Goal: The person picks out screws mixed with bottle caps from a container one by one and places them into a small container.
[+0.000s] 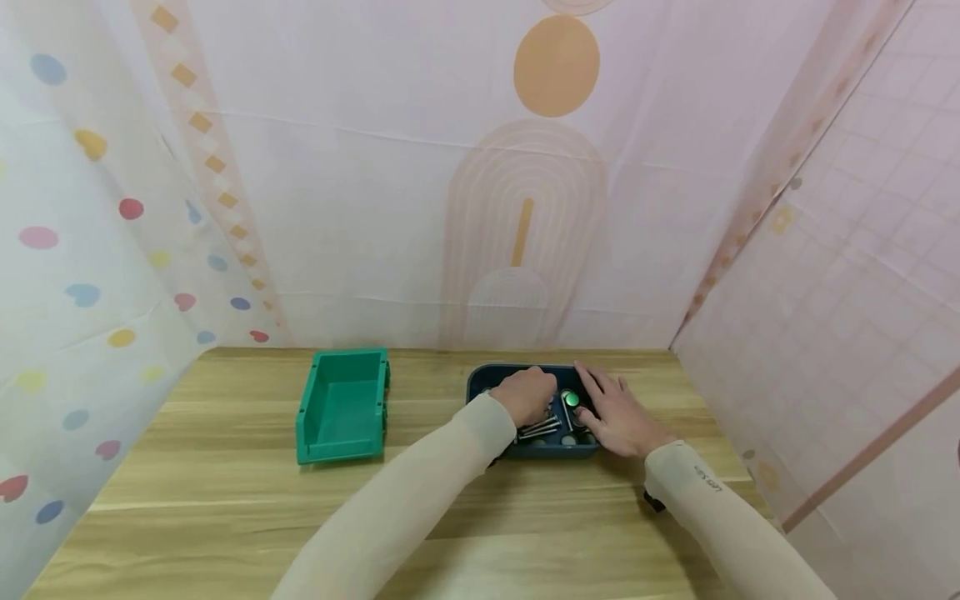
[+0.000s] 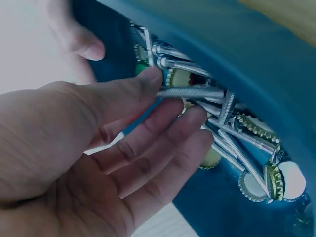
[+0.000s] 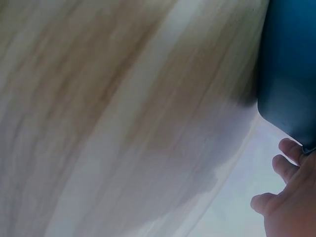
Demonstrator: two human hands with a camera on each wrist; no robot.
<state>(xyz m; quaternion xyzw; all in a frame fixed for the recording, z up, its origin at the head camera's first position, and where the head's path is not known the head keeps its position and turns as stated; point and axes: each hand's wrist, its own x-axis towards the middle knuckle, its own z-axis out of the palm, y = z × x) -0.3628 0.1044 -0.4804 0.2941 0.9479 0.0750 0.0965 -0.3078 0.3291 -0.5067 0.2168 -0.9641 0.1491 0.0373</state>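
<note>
A dark blue bin holds silver threaded bolts and crown bottle caps; a green cap shows among them. My left hand reaches into the bin. In the left wrist view its thumb and forefinger pinch the end of a bolt, while the other fingers lie half bent beneath. At the bin's right wall is my right hand, thumb inside over the caps and fingertips near the far right corner. Its fingers look spread and relaxed in the right wrist view.
A green open-fronted bin stands to the left on the wood-grain table. Patterned cloth hangs behind the table and along both sides.
</note>
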